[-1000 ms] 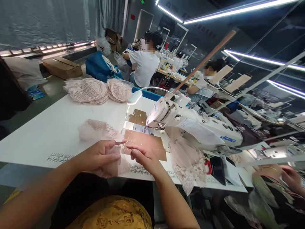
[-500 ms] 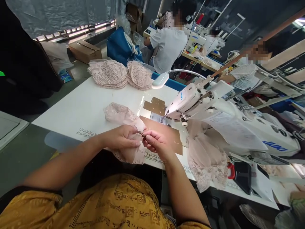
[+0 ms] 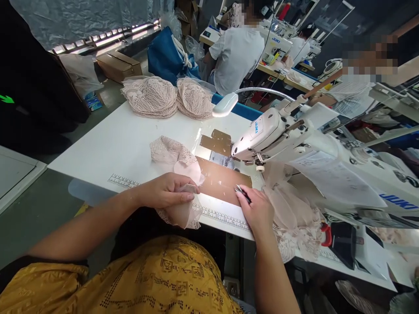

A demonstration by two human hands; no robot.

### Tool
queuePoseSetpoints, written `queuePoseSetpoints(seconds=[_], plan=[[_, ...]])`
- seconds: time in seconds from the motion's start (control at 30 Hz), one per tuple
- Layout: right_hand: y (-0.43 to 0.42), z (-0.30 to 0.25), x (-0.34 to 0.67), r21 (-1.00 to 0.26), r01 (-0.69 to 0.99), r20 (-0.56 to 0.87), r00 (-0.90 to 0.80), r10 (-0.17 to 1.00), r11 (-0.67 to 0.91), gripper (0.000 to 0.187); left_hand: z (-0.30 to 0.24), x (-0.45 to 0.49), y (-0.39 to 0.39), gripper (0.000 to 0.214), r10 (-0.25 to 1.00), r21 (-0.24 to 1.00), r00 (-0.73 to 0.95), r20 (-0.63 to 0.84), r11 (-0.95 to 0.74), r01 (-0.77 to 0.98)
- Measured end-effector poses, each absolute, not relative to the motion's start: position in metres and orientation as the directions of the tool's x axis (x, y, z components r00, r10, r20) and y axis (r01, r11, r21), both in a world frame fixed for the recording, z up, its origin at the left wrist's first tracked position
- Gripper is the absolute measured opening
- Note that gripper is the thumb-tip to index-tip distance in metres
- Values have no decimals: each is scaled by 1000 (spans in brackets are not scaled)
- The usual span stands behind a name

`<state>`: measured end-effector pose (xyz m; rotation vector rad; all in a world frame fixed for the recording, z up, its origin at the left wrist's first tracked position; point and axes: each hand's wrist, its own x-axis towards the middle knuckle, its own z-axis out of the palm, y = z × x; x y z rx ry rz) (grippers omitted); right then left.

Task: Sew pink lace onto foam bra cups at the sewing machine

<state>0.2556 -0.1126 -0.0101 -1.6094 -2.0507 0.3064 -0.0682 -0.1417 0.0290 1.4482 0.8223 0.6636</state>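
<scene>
My left hand [image 3: 166, 192] is closed on a pale pink lace piece [image 3: 176, 163] at the near edge of the white table [image 3: 131, 139]. The lace hangs over the table edge under my fingers. My right hand [image 3: 257, 209] rests further right on the table edge, pinched on a small dark tool [image 3: 242, 192] that looks like thread snips. Between the hands lies a brown cardboard sheet [image 3: 222, 179], just in front of the white sewing machine [image 3: 294, 144].
Stacks of pink lace cups [image 3: 166, 98] sit at the table's far side. More lace [image 3: 291, 213] hangs below the machine on the right. A gooseneck lamp [image 3: 225, 104] lights the needle area. Other people sit at machines behind. Boxes and a blue bag [image 3: 166, 56] stand on the floor.
My right hand has pulled away from the lace to the right, holding the small tool. My left hand stays on the lace. The view has tilted down.
</scene>
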Motion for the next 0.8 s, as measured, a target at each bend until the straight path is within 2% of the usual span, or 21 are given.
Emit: queuePoseSetpoints(seconds=[0.07,0.1,0.17,0.23,0.3,0.37,0.43,0.47,0.5,0.6,0.7,0.8], plan=[[-112,-18,282,-216,922,340,-238,910,322,32,39,-74,-145,29,866,997,498,-49,9,82],[-113,-20,291,-143,930,371,-266,890,338,33,45,-78,-144,28,899,997,436,-26,-11,82],[-117,-22,295,-84,928,406,-300,863,362,33,59,-91,-137,28,956,991,295,10,-48,123],[-123,-19,283,-94,906,402,-345,848,412,32,72,-109,-125,33,984,970,175,11,-53,239],[-128,-13,259,-136,847,376,-435,818,513,34,84,-126,-112,46,997,888,77,22,-55,457],[-131,-9,226,-188,742,376,-551,745,643,36,90,-138,-104,58,991,658,16,131,-99,747],[-129,-8,190,-191,645,381,-646,661,740,37,86,-141,-103,63,975,392,50,218,-134,910],[-126,-9,172,-173,591,384,-697,606,788,36,79,-139,-105,64,972,308,82,220,-149,940],[-122,-10,156,-148,547,381,-737,558,824,34,70,-137,-109,64,974,282,116,194,-169,944],[-110,-9,122,-73,401,352,-846,400,913,25,34,-128,-118,61,980,275,194,38,-197,941],[-111,1,120,-81,408,288,-864,413,909,27,5,-133,-119,55,968,156,250,17,-249,956],[-131,17,144,-223,393,243,-864,442,892,22,-1,-148,-109,52,953,110,304,5,-303,947]])
